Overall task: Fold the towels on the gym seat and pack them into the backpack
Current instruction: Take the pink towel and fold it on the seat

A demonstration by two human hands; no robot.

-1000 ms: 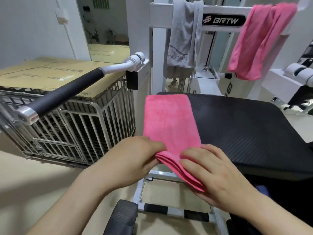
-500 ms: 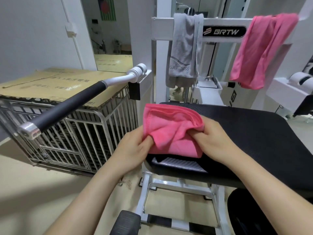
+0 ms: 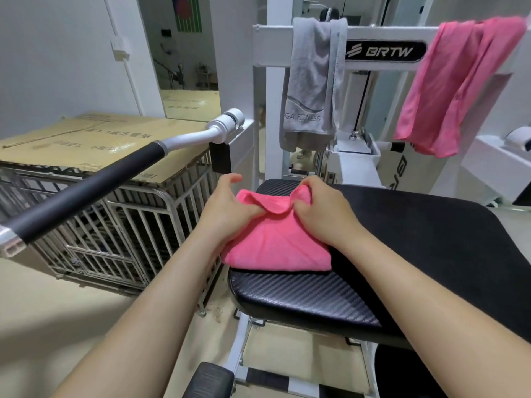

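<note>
While on seat (image 3: 316,294), towel (image 3: 275,248) in grips (image 3: 227,214) (image 3: 321,215).

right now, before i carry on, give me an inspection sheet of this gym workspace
surface: black gym seat, textured padding
job's things: folded pink towel lies at the seat's left side, near the front edge; grey towel and hanging pink towel drape over the white crossbar; backpack not seen
clutter: nothing seen
grips: left hand and right hand both pinch the folded towel's far edge
cables: nothing seen
surroundings: metal cage topped with cardboard on the left; black-sleeved handle bar above it
</note>
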